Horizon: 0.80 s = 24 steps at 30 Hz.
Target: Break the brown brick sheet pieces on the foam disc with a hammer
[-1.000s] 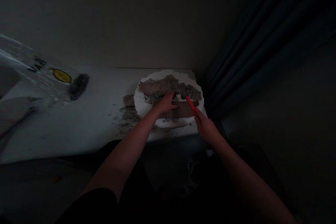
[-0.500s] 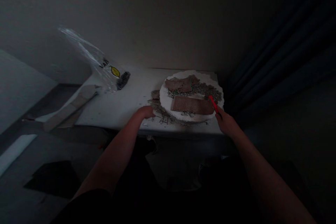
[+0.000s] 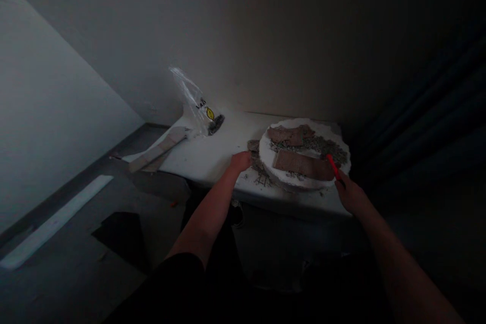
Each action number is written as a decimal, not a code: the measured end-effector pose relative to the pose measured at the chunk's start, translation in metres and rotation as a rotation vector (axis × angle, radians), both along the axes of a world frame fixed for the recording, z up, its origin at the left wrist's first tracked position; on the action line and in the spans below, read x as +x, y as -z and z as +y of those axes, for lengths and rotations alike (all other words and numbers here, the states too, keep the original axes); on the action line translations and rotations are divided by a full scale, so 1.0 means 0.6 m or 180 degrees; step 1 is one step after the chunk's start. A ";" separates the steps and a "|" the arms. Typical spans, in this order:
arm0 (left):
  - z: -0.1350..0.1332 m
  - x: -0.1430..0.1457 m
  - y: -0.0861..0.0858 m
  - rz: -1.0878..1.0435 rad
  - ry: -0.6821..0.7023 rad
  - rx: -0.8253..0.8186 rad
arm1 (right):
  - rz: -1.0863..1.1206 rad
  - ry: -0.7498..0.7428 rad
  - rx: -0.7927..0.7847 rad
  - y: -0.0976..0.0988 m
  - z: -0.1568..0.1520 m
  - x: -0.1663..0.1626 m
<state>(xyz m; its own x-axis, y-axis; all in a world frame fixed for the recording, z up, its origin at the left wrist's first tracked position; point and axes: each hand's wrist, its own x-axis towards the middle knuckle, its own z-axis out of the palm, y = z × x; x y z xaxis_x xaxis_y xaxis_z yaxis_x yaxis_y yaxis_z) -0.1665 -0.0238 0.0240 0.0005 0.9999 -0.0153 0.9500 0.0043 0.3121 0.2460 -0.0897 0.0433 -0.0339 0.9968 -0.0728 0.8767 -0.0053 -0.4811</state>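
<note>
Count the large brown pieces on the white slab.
2: a ragged brown piece at the far side of the white slab, a rectangular brown piece at its near side. More may hide under the rubble.

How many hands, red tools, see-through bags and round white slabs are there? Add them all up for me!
Hands: 2, the left hand and the right hand
Red tools: 1, the red tool in the right hand
See-through bags: 1, the see-through bag
Round white slabs: 1, the round white slab
Total: 5

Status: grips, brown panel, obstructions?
Right grip closed on red-handled tool. Left grip beside scraps, hold unclear. Brown panel lying on white slab. Grey rubble behind it, possibly in the way.
</note>
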 end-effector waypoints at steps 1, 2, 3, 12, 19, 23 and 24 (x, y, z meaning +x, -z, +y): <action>0.008 0.004 -0.009 -0.0032 -0.0073 0.0125 | -0.0012 0.0010 -0.0017 -0.003 -0.002 -0.003; 0.017 0.012 -0.018 -0.0123 -0.0102 0.0279 | -0.0016 0.0017 -0.0042 -0.007 -0.004 -0.006; 0.026 0.025 -0.024 -0.0282 -0.0066 0.0435 | -0.0020 0.0031 -0.0071 -0.011 -0.006 -0.010; 0.084 0.243 -0.014 -0.1343 0.1332 0.0486 | 0.0157 0.0134 -0.0158 -0.030 -0.016 -0.020; 0.116 0.317 0.006 -0.1405 0.2123 -0.0022 | 0.0210 0.0050 -0.0218 -0.034 -0.017 -0.010; 0.132 0.321 0.017 -0.1584 0.2061 -0.0007 | 0.0181 0.0008 -0.0302 -0.042 -0.018 -0.010; 0.135 0.321 0.019 -0.1609 0.1987 0.0063 | 0.0135 0.0010 -0.0338 -0.043 -0.019 -0.010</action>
<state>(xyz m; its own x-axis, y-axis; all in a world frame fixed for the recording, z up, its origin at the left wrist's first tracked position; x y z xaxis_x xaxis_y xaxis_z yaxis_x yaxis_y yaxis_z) 0.0262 0.0571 0.0126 0.5619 0.8128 0.1540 0.5189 -0.4912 0.6996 0.2400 -0.1008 0.0692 -0.0361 0.9837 -0.1764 0.8554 -0.0609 -0.5143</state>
